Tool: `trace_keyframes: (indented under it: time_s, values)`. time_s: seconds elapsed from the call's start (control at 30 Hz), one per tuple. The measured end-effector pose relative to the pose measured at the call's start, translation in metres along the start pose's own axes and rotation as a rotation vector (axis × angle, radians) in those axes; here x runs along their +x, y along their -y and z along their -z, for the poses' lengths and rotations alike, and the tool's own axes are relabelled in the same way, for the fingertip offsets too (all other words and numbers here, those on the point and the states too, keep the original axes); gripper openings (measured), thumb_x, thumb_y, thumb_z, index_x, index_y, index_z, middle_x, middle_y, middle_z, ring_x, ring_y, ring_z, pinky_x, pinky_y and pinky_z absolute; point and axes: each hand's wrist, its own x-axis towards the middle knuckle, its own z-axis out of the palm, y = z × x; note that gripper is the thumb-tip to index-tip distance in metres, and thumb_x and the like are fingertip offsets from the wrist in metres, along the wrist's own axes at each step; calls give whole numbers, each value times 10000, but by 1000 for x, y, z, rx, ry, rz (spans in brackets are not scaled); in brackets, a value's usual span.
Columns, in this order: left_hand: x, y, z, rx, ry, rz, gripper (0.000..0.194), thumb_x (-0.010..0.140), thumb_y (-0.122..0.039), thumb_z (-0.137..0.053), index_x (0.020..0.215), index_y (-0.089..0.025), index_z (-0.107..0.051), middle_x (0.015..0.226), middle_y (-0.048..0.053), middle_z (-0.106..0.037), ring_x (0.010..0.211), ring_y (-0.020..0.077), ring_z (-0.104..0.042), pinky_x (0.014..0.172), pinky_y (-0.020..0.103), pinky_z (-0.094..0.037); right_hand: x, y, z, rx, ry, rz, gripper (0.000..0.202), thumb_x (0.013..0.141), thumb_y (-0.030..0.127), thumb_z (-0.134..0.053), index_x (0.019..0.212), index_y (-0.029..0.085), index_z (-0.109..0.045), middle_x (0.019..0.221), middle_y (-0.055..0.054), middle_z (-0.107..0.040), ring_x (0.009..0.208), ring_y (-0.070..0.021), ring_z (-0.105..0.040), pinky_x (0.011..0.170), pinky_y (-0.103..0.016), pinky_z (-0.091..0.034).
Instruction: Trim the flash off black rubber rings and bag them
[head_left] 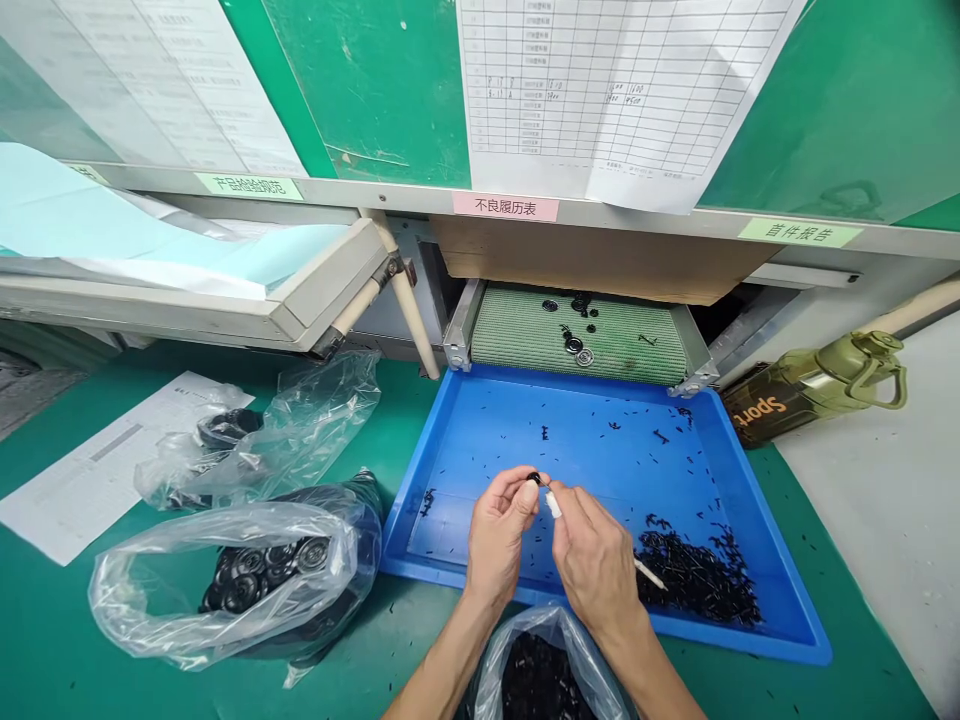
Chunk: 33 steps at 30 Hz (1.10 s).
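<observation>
Over the blue tray (442, 440), my left hand (504, 530) pinches a small black round part (534, 478) between thumb and fingertips. Close against it, my right hand (596, 550) is closed around a slim tool (650, 575); its pale stick-like end sticks out behind the hand. A white piece (553, 504) shows by the right fingertips, and the working tip is too small to make out. Below my wrists stands an open clear bag (491, 690) with small black pieces (536, 680) inside. A heap of thin black scraps (697, 575) lies in the tray's right corner.
A green conveyor belt (517, 340) carrying several black round parts ends above the tray. At left are an open plastic bag (150, 625) of black discs (247, 575), another clear bag (322, 400) and a paper sheet (112, 465). A bottle (817, 385) leans at right.
</observation>
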Motion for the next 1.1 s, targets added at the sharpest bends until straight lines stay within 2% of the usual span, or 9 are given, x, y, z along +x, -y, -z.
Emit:
trace_keyframes:
  time_s: [0.1, 0.27, 0.33, 0.4, 0.5, 0.67, 0.8, 0.97, 1.1]
  values:
    - [0, -2, 2, 52, -28, -36, 262, 670, -291, -744, 875, -152, -657, 826, 54, -677, 688, 114, -542, 623, 218, -407, 1, 2, -3, 75, -2, -25, 313, 870, 111, -335, 1035, 154, -598, 787, -73, -626, 732, -180, -584, 654, -260, -428]
    - [6, 1, 6, 75, 5, -74, 273, 691, -316, -726, 882, -138, -650, 808, 58, -682, 605, 94, -503, 583, 215, -396, 8, -1, -10, 478, 167, -223, 280, 834, 132, -346, 921, 190, -606, 621, 21, -580, 522, -113, -501, 507, -203, -351]
    - [9, 6, 7, 73, 12, -52, 280, 716, -331, -705, 904, -137, -632, 737, 33, -659, 565, 76, -475, 531, 192, -362, 11, -8, -15, 553, 203, -299, 277, 828, 138, -341, 876, 186, -609, 575, 34, -558, 469, -104, -460, 471, -201, -315]
    - [13, 9, 10, 59, 16, 4, 285, 736, -354, -683, 911, -143, -603, 706, 18, -643, 524, 59, -448, 463, 168, -303, 12, -21, -20, 530, 238, -329, 292, 815, 123, -335, 881, 186, -613, 605, 22, -586, 488, -109, -477, 489, -204, -321]
    - [17, 12, 19, 17, -5, 79, 295, 726, -364, -693, 882, -146, -568, 788, 38, -661, 500, 35, -424, 412, 143, -255, 14, -50, -26, 355, 260, -350, 331, 805, 113, -328, 932, 193, -622, 696, -13, -633, 584, -136, -540, 560, -222, -355]
    - [20, 14, 34, -203, -4, 259, 270, 702, -298, -730, 847, -129, -576, 821, 60, -661, 553, 37, -499, 427, 114, -341, 21, -91, -29, 181, 301, -323, 359, 807, 115, -341, 996, 189, -637, 849, -50, -642, 754, -171, -584, 665, -246, -388]
    - [14, 9, 31, -319, 13, 347, 168, 746, -162, -681, 885, -101, -609, 961, 133, -672, 733, 108, -627, 613, 173, -494, 22, -97, -31, 186, 341, -307, 394, 824, 119, -341, 1090, 206, -619, 940, -53, -658, 811, -178, -597, 706, -254, -393]
    - [1, -6, 26, -292, 21, 352, 178, 774, -126, -633, 943, -73, -635, 1094, 170, -639, 972, 212, -630, 831, 275, -505, 14, -97, -35, 212, 404, -283, 391, 840, 122, -326, 1093, 209, -612, 947, -48, -662, 818, -175, -599, 696, -248, -382]
    - [-22, -23, 28, -118, 108, 334, 197, 791, -184, -636, 975, -113, -631, 1039, 119, -650, 896, 167, -642, 770, 233, -501, 23, -105, -35, 141, 386, -309, 362, 831, 116, -341, 1044, 200, -622, 933, -56, -646, 817, -169, -584, 689, -237, -364]
